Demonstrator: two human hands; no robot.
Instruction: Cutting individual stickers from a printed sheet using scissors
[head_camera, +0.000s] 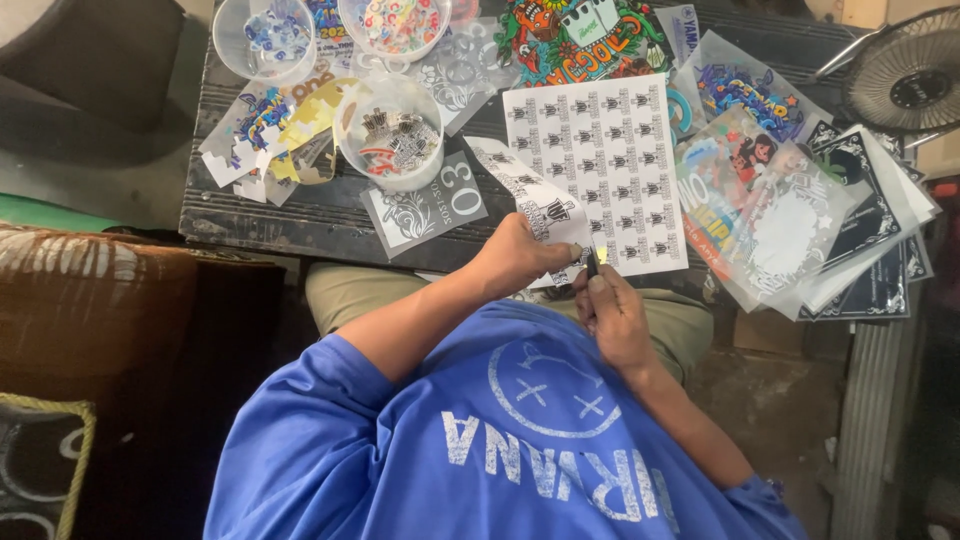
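White sticker strip (535, 200), printed with black emblems, pinched in the left hand (515, 255) above the dark table (300, 215) edge; right hand (612, 315) closed around scissors (592, 262), beside the sticker sheet (600, 170).

Blue short-sleeved shirt (520, 450) — white face print, lettering — khaki trousers (345, 290).

The left hand (520, 255) pinches a curling strip of sticker paper (530, 195), while the right hand (615, 315) grips a small dark cutting tool (594, 262) against its lower end. Just beyond lies a white sticker sheet (600, 160) on the dark wooden table (290, 215), near three clear plastic tubs (392, 130) of cut pieces
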